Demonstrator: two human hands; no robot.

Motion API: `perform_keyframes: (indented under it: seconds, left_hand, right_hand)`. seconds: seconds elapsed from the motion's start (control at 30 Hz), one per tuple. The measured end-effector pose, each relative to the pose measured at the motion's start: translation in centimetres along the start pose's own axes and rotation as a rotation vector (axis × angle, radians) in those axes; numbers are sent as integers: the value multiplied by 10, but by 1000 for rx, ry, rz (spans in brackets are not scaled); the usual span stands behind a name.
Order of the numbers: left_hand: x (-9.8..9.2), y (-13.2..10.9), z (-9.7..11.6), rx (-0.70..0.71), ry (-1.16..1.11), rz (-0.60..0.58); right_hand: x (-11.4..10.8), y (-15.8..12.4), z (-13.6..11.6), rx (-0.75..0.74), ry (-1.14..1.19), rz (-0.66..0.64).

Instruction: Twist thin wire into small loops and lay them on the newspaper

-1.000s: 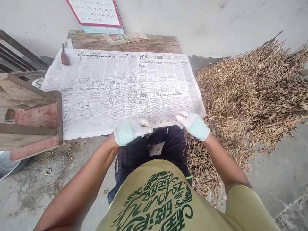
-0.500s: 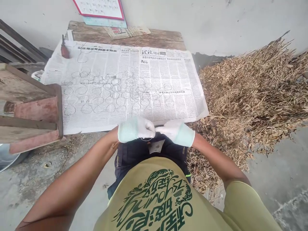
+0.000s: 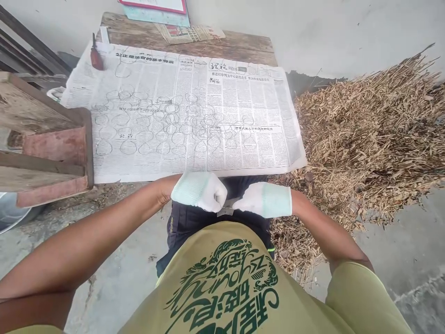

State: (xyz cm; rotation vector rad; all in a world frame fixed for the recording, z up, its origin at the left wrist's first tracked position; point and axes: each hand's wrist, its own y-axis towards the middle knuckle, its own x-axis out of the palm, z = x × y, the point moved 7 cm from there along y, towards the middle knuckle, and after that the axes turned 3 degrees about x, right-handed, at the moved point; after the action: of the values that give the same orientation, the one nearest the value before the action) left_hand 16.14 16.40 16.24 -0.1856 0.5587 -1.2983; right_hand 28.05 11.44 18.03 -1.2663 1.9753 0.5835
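Observation:
Both hands wear white knit gloves and meet over my lap, just below the near edge of a newspaper (image 3: 181, 111) spread on a low wooden table (image 3: 222, 44). My left hand (image 3: 200, 191) is closed in a fist. My right hand (image 3: 262, 199) is pinched, its fingertips touching the left hand. What they grip is hidden between the gloves; earlier frames showed a thin wire loop there. Several thin wire loops (image 3: 167, 125) lie scattered across the newspaper.
A small dark red tool (image 3: 96, 56) stands at the newspaper's far left corner. A worn wooden stool (image 3: 45, 144) sits at left, a metal basin (image 3: 10, 215) under it. A heap of dry straw (image 3: 365, 134) fills the right. A calendar (image 3: 156, 5) leans on the wall.
My right hand moved left from the newspaper's edge to meet the left hand, and both dropped toward my lap. The wire loop seen by the left hand is now hidden.

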Motion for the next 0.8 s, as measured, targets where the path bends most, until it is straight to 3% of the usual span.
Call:
perform_keyframes:
  seconds: [0.13, 0.2, 0.27, 0.37, 0.5, 0.6, 0.7, 0.8]
  left_hand:
    - [5, 3, 3, -25, 70, -71]
    - [1, 4, -1, -69, 91, -74]
    - [-9, 2, -7, -108, 90, -39]
    - [-31, -9, -17, -93, 130, 124]
    - [-53, -33, -22, 14, 209, 504]
    - [-48, -41, -17, 63, 285, 659]
    - [-29, -32, -1, 177, 359, 613]
    - [-16, -23, 11, 280, 277, 554]
  right_hand:
    - [10, -4, -1, 74, -48, -163]
    - [5, -8, 6, 183, 45, -126]
    - [-4, -14, 19, 355, 191, 3]
    - [-10, -27, 38, 644, 367, 186]
    - [0, -37, 50, 839, 574, 260]
    - [6, -39, 54, 880, 748, 265]
    - [7, -35, 52, 794, 922, 245]
    - [9, -31, 47, 690, 1095, 222]
